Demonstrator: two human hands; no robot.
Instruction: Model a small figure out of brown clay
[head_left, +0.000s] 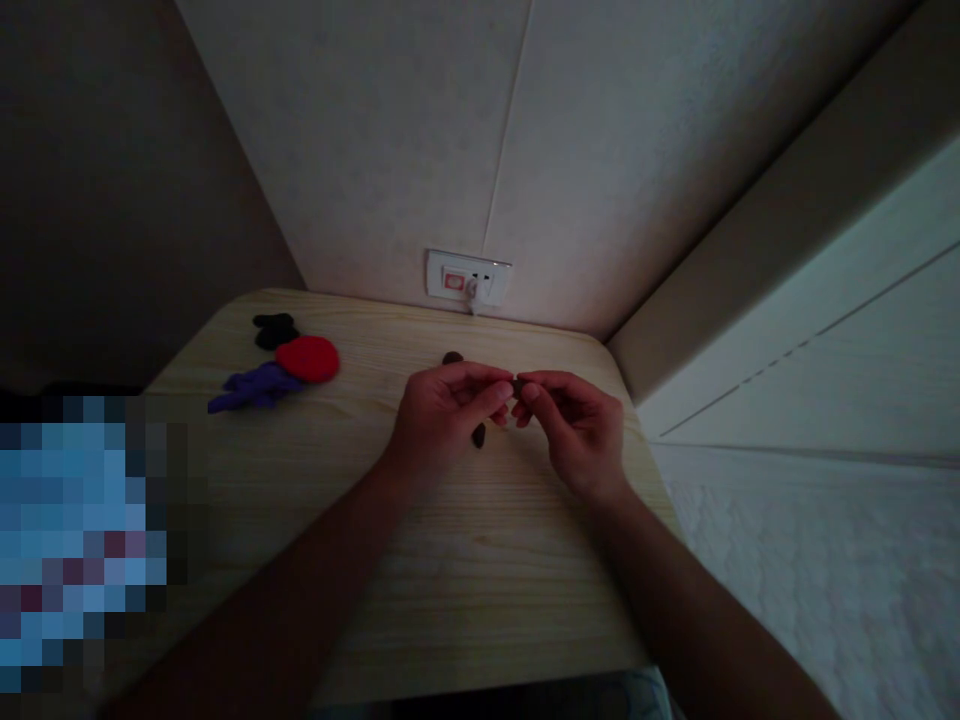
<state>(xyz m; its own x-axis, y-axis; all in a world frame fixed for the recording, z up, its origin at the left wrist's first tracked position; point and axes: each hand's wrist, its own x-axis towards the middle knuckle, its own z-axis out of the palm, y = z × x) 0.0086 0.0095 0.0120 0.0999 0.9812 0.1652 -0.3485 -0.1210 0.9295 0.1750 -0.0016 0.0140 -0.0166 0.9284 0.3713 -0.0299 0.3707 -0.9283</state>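
Forearms [337, 555] reaching in, fingertips pinching one tiny dark piece.
I'm watching through the head cam, and the left hand [435, 415] and right hand [589, 435] are gripping the small dark piece [517, 385] between them, over the wooden table [450, 620]. Looks partway along to me: that bit's being handled, while dark bits [479, 436] are lying by the left hand; can't tell how much is left. Held piece is looking brownish-black, with fingers hiding its full shape. Red disc [309, 359], purple lump [259, 385] and black lump [275, 330] are sitting off left.
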